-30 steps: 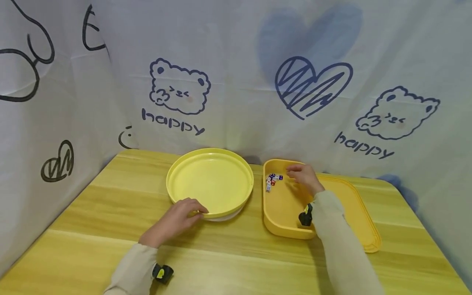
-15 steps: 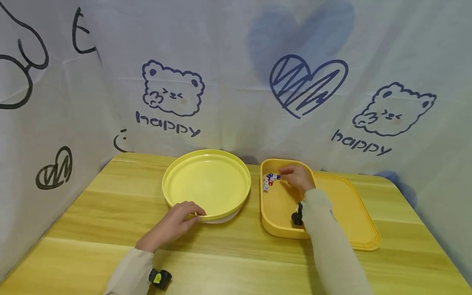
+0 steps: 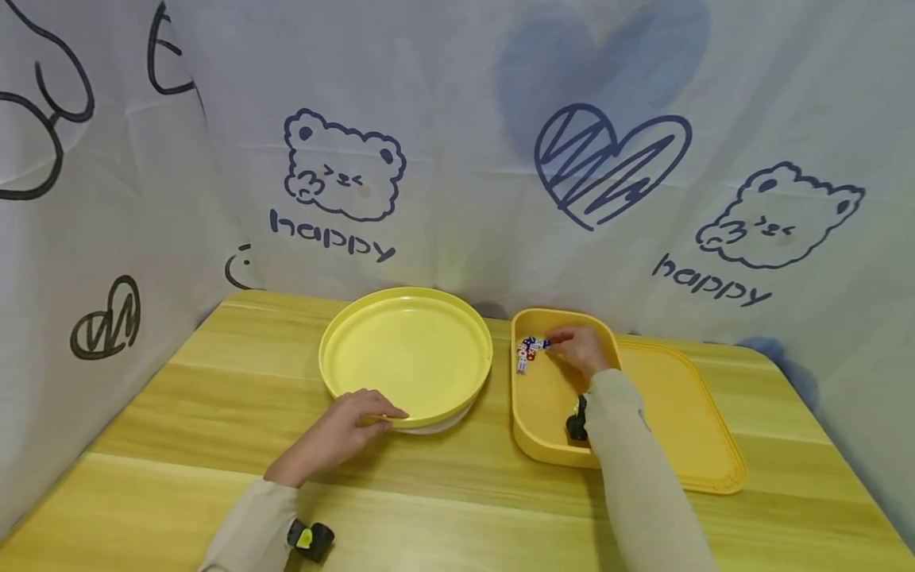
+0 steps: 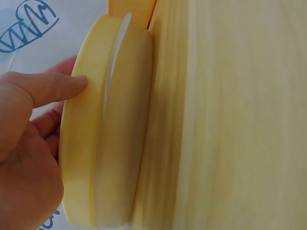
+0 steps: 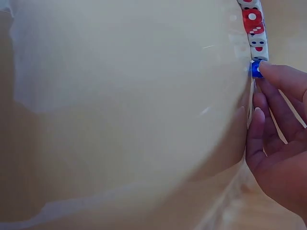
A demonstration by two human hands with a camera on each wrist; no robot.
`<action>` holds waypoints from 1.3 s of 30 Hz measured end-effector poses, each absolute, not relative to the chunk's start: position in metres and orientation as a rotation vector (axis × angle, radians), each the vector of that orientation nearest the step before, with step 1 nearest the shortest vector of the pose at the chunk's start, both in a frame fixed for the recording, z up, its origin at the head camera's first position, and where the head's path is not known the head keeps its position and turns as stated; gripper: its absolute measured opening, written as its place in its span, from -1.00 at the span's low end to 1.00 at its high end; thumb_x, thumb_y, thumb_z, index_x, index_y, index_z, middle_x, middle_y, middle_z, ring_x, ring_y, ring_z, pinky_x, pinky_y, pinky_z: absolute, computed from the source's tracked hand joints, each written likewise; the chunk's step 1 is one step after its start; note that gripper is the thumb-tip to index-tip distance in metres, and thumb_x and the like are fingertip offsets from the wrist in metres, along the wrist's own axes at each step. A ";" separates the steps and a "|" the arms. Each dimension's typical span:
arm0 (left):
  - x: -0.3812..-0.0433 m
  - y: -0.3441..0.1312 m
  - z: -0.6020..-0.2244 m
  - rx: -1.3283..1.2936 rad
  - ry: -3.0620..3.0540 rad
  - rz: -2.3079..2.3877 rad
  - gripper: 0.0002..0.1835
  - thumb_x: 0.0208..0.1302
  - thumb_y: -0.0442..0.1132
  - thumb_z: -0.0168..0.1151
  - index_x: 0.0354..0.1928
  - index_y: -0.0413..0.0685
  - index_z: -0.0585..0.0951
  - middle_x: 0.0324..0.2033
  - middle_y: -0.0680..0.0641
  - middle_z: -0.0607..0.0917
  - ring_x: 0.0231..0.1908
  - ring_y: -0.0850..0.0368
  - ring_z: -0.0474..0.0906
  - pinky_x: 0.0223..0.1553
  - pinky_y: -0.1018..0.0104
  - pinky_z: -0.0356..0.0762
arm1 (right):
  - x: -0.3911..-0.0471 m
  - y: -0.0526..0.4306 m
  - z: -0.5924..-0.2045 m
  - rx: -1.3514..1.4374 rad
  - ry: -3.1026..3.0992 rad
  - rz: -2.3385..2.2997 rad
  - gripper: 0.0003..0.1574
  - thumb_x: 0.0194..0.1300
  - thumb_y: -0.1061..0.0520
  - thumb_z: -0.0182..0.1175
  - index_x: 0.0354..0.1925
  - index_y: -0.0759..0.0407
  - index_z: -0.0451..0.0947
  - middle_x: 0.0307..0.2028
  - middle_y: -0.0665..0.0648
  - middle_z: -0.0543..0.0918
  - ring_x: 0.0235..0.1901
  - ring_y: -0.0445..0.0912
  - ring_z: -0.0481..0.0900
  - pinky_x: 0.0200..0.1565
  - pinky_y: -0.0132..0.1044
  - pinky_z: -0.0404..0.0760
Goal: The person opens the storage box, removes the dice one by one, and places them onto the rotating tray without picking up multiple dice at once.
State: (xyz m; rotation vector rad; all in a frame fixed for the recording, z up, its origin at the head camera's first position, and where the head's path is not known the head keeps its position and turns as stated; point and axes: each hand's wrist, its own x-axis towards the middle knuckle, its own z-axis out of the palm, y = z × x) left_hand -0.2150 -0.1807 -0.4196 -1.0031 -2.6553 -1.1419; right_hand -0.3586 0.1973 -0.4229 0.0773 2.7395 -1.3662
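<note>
My left hand (image 3: 343,433) holds the near rim of a round yellow tray (image 3: 407,357), which sits on a paler base. In the left wrist view its thumb (image 4: 57,87) lies on the tray's outer wall while the other fingers reach over the rim. Inside a yellow-orange rectangular box (image 3: 536,413), my right hand (image 3: 581,349) pinches a blue die (image 5: 257,70) between thumb and fingertips. White dice (image 5: 259,50) and a red die (image 5: 253,20) lie close together beside it, clustered near the box's left wall in the head view.
A flat yellow-orange lid (image 3: 682,413) lies right of the box, partly hidden by the box and the right sleeve. The wooden table (image 3: 429,508) ends at the back against a white cloth (image 3: 457,199) printed with bears and hearts.
My right hand has moved left and lower in the box, from beside the dice to the blue one, and now pinches it. The left hand stays at the tray's rim.
</note>
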 end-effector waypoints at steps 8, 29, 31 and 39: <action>-0.214 -0.179 -0.422 -0.973 -2.640 -1.167 -0.76 0.20 -0.49 0.27 -0.14 -0.11 0.71 -0.24 0.05 0.70 -0.17 0.10 0.57 -0.08 0.16 0.47 | -0.359 0.197 -0.426 0.048 2.821 -1.287 -0.73 0.25 0.32 0.28 -0.07 0.41 0.64 -0.09 0.32 0.67 -0.08 0.12 0.53 0.01 -0.09 0.49; -0.214 -0.173 -0.424 -0.972 -2.594 -1.138 -0.79 0.16 -0.52 0.28 -0.18 -0.17 0.72 -0.27 -0.01 0.72 -0.19 0.04 0.58 -0.11 0.11 0.47 | -0.358 0.198 -0.393 -0.092 2.697 -1.316 -0.72 0.31 0.25 0.22 -0.05 0.41 0.54 -0.16 0.24 0.61 -0.24 -0.02 0.48 -0.14 -0.20 0.52; -0.214 -0.173 -0.424 -0.965 -2.597 -1.141 -0.78 0.16 -0.52 0.28 -0.18 -0.17 0.72 -0.27 0.00 0.72 -0.19 0.03 0.58 -0.11 0.11 0.48 | -0.357 0.197 -0.386 -0.132 2.697 -1.329 -0.71 0.30 0.25 0.22 -0.05 0.41 0.53 -0.14 0.26 0.60 -0.21 0.00 0.48 -0.06 -0.13 0.51; -0.214 -0.173 -0.424 -0.964 -2.589 -1.138 -0.78 0.16 -0.53 0.27 -0.18 -0.17 0.72 -0.27 0.00 0.71 -0.20 0.03 0.58 -0.13 0.12 0.49 | -0.349 0.192 -0.360 -0.223 2.751 -1.370 -0.71 0.29 0.21 0.24 -0.07 0.37 0.54 -0.14 0.25 0.59 -0.18 0.02 0.44 -0.10 -0.25 0.47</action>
